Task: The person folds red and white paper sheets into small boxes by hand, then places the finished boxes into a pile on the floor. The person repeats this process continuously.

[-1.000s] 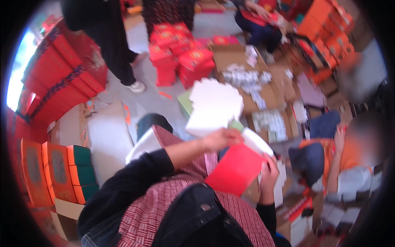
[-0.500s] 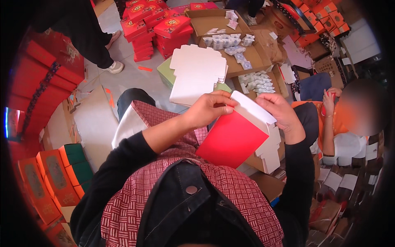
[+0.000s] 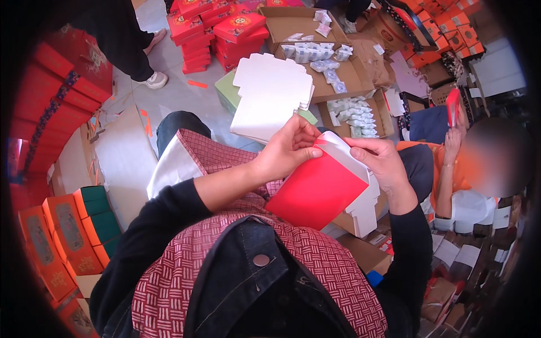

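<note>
Grey tiled floor (image 3: 194,101) stretches beyond the red carton (image 3: 315,191), which is above the patterned apron (image 3: 160,281). The left hand (image 3: 287,149) and right hand (image 3: 380,166), slightly apart, pinch the red carton's far end. Farther beyond it, open brown boxes (image 3: 354,76) hold white packets (image 3: 307,52); orange boxes (image 3: 70,228) stand well to its left.

orange boxes (image 3: 72,228) stand at left; orange strip (image 3: 197,84) on grey floor (image 3: 185,100).
</note>
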Demonstrator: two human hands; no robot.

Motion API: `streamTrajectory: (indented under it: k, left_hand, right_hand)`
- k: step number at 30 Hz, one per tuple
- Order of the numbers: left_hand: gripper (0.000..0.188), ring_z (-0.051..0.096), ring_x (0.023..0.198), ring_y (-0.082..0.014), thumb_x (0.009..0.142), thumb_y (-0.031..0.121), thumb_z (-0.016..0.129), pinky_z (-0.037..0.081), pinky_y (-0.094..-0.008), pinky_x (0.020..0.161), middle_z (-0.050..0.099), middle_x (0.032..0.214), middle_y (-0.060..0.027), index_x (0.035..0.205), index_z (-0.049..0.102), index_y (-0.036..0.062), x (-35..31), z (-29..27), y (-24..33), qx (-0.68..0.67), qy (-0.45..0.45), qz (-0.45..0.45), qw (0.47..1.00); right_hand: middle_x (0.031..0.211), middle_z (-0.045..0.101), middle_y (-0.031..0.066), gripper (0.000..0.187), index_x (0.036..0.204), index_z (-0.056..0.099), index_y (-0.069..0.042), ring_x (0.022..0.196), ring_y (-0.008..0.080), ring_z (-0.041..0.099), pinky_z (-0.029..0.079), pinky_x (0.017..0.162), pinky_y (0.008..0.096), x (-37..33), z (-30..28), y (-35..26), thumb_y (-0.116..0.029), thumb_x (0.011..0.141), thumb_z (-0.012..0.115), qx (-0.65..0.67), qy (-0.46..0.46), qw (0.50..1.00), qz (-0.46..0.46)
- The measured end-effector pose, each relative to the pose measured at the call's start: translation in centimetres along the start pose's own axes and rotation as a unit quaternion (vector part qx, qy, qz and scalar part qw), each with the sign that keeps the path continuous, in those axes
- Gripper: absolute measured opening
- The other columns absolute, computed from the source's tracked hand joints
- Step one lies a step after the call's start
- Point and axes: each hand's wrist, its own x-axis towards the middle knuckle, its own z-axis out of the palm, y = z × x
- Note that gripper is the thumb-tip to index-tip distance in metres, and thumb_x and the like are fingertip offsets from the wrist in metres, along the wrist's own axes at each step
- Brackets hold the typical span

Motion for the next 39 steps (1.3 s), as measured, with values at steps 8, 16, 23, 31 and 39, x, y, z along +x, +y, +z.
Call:
streamTrajectory:
  k: [8, 16, 23, 31, 39]
  left_hand:
    - [0.042, 0.052, 0.106, -0.0173, 0.082, -0.003, 0.061, 0.043, -0.031, 0.094, 0.05, 0.11, -0.0096, 0.117, 0.037, 0.0027, 0.3, -0.1, 0.3, 0.03, -0.04, 0.001, 0.999]
    - [0.036, 0.052, 0.107, -0.0156, 0.084, -0.001, 0.059, 0.043, -0.0298, 0.094, 0.051, 0.115, -0.0096, 0.117, 0.044, 0.0007, 0.4, -0.5, 0.0, 0.011, -0.039, -0.022, 0.999]
    - [0.048, 0.048, 0.116, -0.0185, 0.089, 0.002, 0.053, 0.039, -0.0298, 0.098, 0.048, 0.125, -0.0099, 0.135, 0.038, 0.0041, -0.1, -0.5, -0.2, 0.095, -0.051, -0.013, 0.994]
    - [0.037, 0.044, 0.12, -0.0197, 0.093, 0.005, 0.046, 0.033, -0.0293, 0.1, 0.049, 0.124, -0.0117, 0.13, 0.042, 0.0018, -1.0, 1.3, -1.1, 0.24, 0.006, 0.114, 0.964]
    - [0.022, 0.049, 0.107, -0.0148, 0.095, 0.009, 0.046, 0.037, -0.0268, 0.095, 0.053, 0.113, -0.0088, 0.114, 0.05, 0.0, -0.9, 0.7, -1.7, 0.215, 0.03, 0.085, 0.972]
  right_hand:
    - [0.1, 0.065, 0.0071, 0.038, 0.117, 0.058, 0.002, 0.085, 0.0089, 0.06, 0.048, 0.077, 0.022, 0.3, 0.3, 0.7, -0.008, 0.081, 0.067, 0.113, -0.021, 0.993, 0.038]
    - [0.101, 0.065, 0.0073, 0.034, 0.115, 0.06, 0.0, 0.087, 0.0085, 0.059, 0.048, 0.077, 0.0222, -0.1, 1.2, 0.2, -0.004, 0.082, 0.064, 0.02, -0.02, 0.999, 0.045]
    - [0.106, 0.065, 0.0108, 0.031, 0.113, 0.061, -0.003, 0.093, 0.0127, 0.06, 0.047, 0.081, 0.0237, -0.5, 2.1, 0.9, -0.002, 0.082, 0.061, -0.116, 0.036, 0.988, -0.092]
    - [0.108, 0.064, 0.0144, 0.028, 0.112, 0.062, -0.003, 0.095, 0.0171, 0.062, 0.047, 0.083, 0.0244, -0.7, 2.5, 0.3, -0.003, 0.084, 0.058, -0.202, -0.005, 0.969, -0.145]
    - [0.1, 0.065, 0.009, 0.028, 0.11, 0.061, 0.003, 0.091, 0.0122, 0.06, 0.047, 0.078, 0.0235, -2.4, -1.2, 2.0, -0.009, 0.085, 0.061, 0.133, 0.049, 0.989, -0.037]
